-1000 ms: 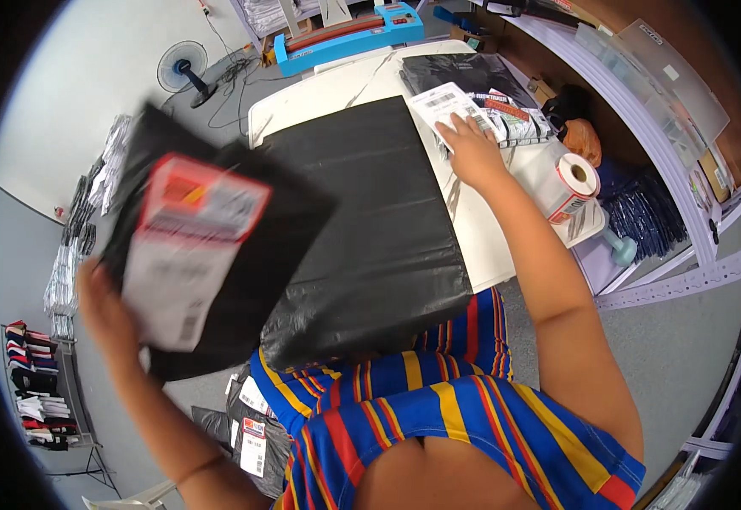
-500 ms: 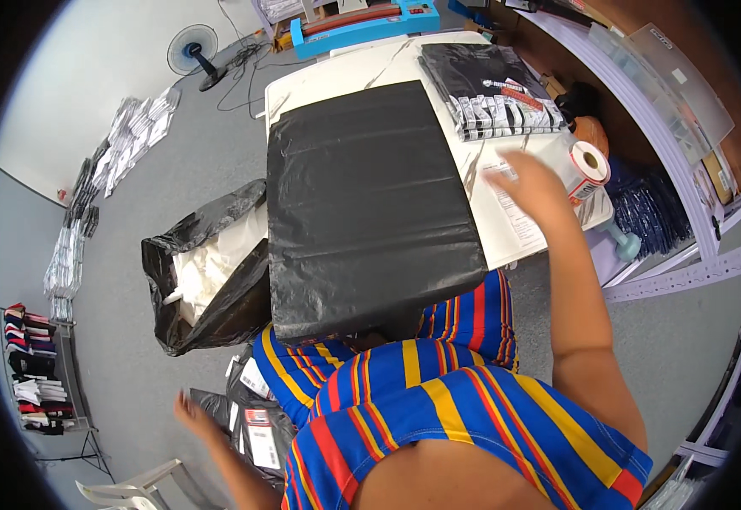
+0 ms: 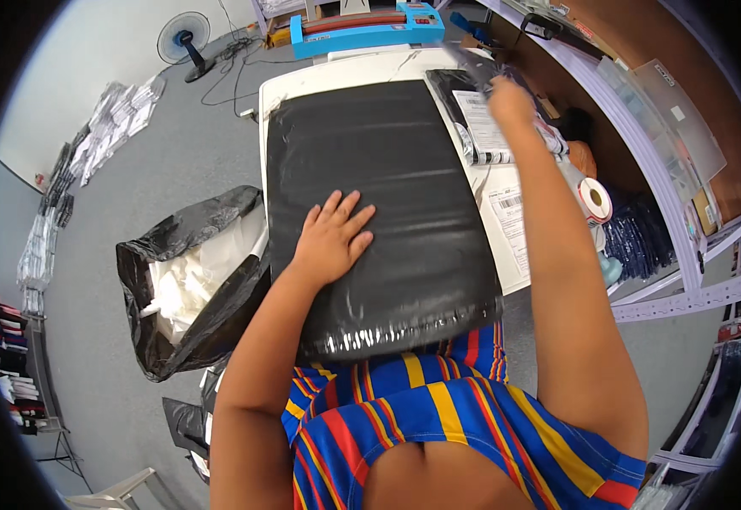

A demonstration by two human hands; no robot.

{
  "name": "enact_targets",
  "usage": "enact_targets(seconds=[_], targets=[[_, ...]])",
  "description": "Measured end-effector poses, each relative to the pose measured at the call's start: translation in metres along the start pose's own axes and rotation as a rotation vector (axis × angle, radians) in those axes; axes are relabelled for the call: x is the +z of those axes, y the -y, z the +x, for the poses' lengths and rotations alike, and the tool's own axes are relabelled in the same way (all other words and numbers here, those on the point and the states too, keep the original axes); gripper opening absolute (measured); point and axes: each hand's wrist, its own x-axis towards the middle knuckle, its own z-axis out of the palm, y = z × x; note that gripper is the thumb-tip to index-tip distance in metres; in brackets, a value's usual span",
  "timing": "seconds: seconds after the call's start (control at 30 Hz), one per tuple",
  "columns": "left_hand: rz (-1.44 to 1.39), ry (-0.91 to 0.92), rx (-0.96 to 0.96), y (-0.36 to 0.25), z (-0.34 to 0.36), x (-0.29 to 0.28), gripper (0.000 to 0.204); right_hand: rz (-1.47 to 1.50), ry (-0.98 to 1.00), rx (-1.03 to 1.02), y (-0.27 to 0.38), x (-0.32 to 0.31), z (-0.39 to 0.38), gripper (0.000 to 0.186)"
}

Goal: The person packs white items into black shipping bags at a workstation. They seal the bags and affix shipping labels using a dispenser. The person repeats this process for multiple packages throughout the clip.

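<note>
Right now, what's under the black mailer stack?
A white table shows past the black mailer stack's far and right edges. The left hand lies flat on top. The stack's near edge overhangs toward the striped shirt. Whatever lies beneath the stack is covered.

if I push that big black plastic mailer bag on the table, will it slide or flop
The black mailer bag looks glossy, so it would probably slide easily on the white table. Its near edge overhangs and droops, which suggests it is floppy rather than stiff. The left hand lying flat on it likely keeps it from slipping off.
</note>
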Motion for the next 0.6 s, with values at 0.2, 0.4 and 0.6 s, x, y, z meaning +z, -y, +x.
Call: enact_targets(seconds=[0.2,0.4,0.6], targets=[[-0.038,-0.205,-0.082,0.019,0.026,0.006,0.036,0.266,-0.593,-0.235,-0.072,-0.128,-0.006,0.027],[-0.309,-0.381,-0.045,-0.027,-0.059,-0.035,0.013,1.381,-0.341,-0.139,-0.035,-0.215,-0.143,0.050],[-0.147,-0.344,-0.258,-0.035,-0.109,-0.016,0.023,1.068,-0.194,-0.127,-0.004,-0.163,-0.190,0.030]])
